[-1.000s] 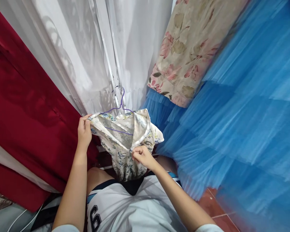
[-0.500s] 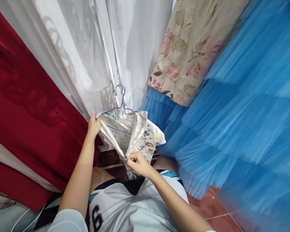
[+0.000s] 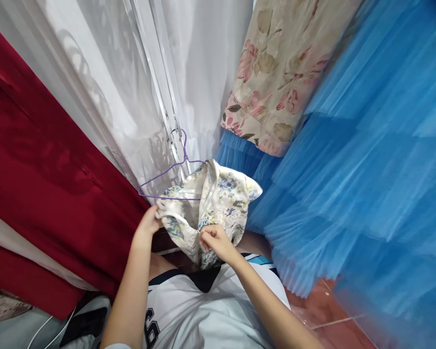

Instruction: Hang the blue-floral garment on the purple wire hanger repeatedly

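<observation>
A white blouse (image 3: 227, 201) with a blue and yellow flower print hangs lopsided on a purple wire hanger (image 3: 160, 173). Its right shoulder is still over the hanger, while the hanger's left arm stands bare. My left hand (image 3: 150, 220) is closed on the blouse's left side, just below the hanger's left corner. With finger and thumb, my right hand (image 3: 214, 241) pinches the front edge near the bottom of the neck opening. The hanger's hook catches on a pale metal rail (image 3: 163, 97). Folds hide part of the blouse's inside.
A red cloth (image 3: 51, 160) hangs at the left, beside white curtains (image 3: 203, 58). To the right hang a beige floral garment (image 3: 265, 92) and a layered blue tulle skirt (image 3: 352, 179). Reddish floor tiles (image 3: 330, 310) show at the lower right. A white cable (image 3: 61, 329) lies lower left.
The blouse's left shoulder has come off the hanger's left arm. My left hand has moved down and right with the cloth; my right hand has shifted slightly right, still pinching it.
</observation>
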The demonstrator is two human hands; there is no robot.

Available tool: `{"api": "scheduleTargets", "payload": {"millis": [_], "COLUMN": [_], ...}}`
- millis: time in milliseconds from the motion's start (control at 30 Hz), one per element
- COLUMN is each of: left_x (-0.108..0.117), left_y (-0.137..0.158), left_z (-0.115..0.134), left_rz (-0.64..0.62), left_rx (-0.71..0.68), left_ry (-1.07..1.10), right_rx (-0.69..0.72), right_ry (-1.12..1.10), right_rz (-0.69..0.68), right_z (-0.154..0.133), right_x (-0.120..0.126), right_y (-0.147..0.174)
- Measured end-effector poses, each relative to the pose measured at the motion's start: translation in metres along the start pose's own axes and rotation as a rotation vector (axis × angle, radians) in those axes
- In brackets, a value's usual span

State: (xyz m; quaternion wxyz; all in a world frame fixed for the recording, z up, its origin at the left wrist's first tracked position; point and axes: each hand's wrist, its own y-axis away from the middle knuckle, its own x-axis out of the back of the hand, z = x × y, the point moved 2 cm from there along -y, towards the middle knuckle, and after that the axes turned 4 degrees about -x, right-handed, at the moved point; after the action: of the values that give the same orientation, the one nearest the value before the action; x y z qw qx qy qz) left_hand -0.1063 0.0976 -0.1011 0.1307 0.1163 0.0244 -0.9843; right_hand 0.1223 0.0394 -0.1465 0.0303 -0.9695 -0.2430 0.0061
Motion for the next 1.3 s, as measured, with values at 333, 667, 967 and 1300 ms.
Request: {"api": "scheduleTargets", "payload": {"millis": [333, 667, 967, 1300], "left_x": [-0.091, -0.095, -0.063, 0.054], "left_y": [0.085, 0.122, 0.126, 0.061], "left_z": [-0.008, 0.032, 0.010, 0.030], "left_rz": [-0.343, -0.729, -1.099, -0.616], "left_rx": [-0.028, -0.394, -0.302, -0.427], "left_ry": [-0.018, -0.424, -0.655, -1.314], "right_rx": [0.162, -0.087, -0.111, -0.122], "right_ry": [0.083, 0.165, 0.470, 0.418], "right_rz": [0.073, -0.289, -0.453, -0.059], "right_z": [-0.037, -0.072, -0.109, -0.140], "right_x": [0.012, 0.013, 0.032, 0.068], "right_y": [0.029, 0.050, 0.066, 0.052]}}
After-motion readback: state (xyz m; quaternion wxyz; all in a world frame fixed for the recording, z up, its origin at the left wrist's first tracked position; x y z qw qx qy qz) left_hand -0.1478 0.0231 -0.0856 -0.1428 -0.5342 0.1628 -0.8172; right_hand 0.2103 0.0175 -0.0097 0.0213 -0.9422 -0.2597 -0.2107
